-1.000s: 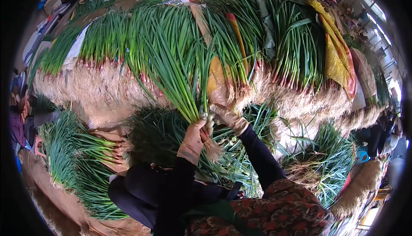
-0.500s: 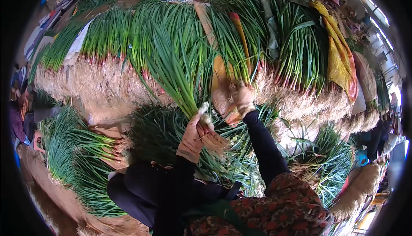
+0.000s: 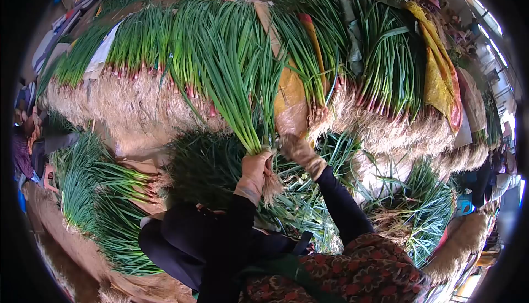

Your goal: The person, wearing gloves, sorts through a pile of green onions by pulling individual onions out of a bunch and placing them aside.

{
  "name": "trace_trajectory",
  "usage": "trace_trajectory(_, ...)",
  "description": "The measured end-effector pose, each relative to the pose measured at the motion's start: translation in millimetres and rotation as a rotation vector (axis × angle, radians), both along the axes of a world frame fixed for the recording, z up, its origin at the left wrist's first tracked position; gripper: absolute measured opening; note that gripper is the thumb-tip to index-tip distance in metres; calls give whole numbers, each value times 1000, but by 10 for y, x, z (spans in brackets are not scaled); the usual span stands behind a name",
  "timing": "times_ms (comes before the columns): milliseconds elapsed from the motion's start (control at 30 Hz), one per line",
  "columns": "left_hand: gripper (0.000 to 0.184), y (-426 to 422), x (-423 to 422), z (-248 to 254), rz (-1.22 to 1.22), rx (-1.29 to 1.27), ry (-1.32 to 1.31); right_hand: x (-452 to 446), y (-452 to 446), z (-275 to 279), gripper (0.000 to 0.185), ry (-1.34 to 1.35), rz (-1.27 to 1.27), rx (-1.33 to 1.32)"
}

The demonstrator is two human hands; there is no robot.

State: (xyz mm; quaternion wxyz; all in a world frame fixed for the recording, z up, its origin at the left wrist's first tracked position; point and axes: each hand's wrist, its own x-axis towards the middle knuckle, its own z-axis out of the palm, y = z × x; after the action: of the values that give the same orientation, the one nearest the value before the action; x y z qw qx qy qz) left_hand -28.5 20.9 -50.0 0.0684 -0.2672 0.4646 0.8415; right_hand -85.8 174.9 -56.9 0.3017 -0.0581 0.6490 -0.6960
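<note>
My left hand [image 3: 255, 174] is closed round the lower stems of a bunch of green onions [image 3: 238, 107]. Their long leaves fan up and to the left, and the pale roots hang below the fist. Just right of that bunch is my right hand [image 3: 300, 155], gloved and smeared by motion; whether it holds anything cannot be made out. Behind it lies a yellow-brown plastic sheet [image 3: 291, 96], with more green onions [image 3: 314, 82] to its right.
A long row of green onions [image 3: 138, 41] spans the far side, their stringy roots [image 3: 132, 93] facing me. Loose green leaves [image 3: 198, 160] lie below the row. At the left rests another pile of onions [image 3: 118, 184]; a yellow sheet [image 3: 432, 60] drapes the right end.
My right hand has come away from the onions by the plastic sheet and moved down and left towards the bunch. My left hand has shifted slightly right and turned the bunch more upright.
</note>
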Motion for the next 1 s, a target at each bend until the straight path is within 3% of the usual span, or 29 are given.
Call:
trace_trajectory(33,9,6,19,43,-37,-40,-37,-137,-36,-112,14,78,-101,56)
trace_trajectory(67,9,4,39,122,-74,-81,-74,-219,-127,-165,16,444,-59,341)
trace_trajectory(167,9,11,70,182,-83,-124,-122,-28,-353,287,19,834,-25,704)
trace_trajectory(200,9,10,67,120,-52,-120,-105,-12,-401,241,22,784,-113,753)
trace_trajectory(300,9,52,52,102,29,-90,-75,-20,-452,-199,20,363,-419,242)
trace_trajectory(333,10,83,35,112,48,-76,-66,0,-456,-271,20,419,-466,292)
trace_trajectory(400,9,97,58,131,34,-39,-65,-229,-200,-976,19,640,-407,732)
trace_trajectory(433,9,99,82,151,31,-20,-67,-251,-149,-783,18,111,-505,246)
trace_trajectory(467,9,99,97,175,62,42,-84,-271,-99,-581,18,-402,-785,-188)
trace_trajectory(567,10,56,89,92,43,292,-5,-138,-122,-201,27,-265,-345,44)
trace_trajectory(633,11,120,45,-172,19,278,-79,-85,-292,6,35,-335,-284,-247)
trace_trajectory(700,10,65,58,-131,-30,252,-109,-72,-247,221,33,-137,-91,180)
trace_trajectory(733,11,-6,68,-93,-115,163,-73,-69,-280,-49,25,270,-216,276)
trace_trajectory(800,13,-65,51,87,84,253,-24,-160,-77,-253,22,188,-295,15)
trace_trajectory(833,14,-76,37,222,179,304,3,-363,297,-976,20,720,-80,372)
trace_trajectory(867,16,-181,20,328,137,399,9,-564,667,-1694,18,1289,-57,726)
trace_trajectory(933,20,-249,13,490,98,549,52,-203,707,-966,31,1049,183,761)
trace_trajectory(1000,21,-183,56,914,126,485,-48,-96,806,-687,25,1043,395,1049)
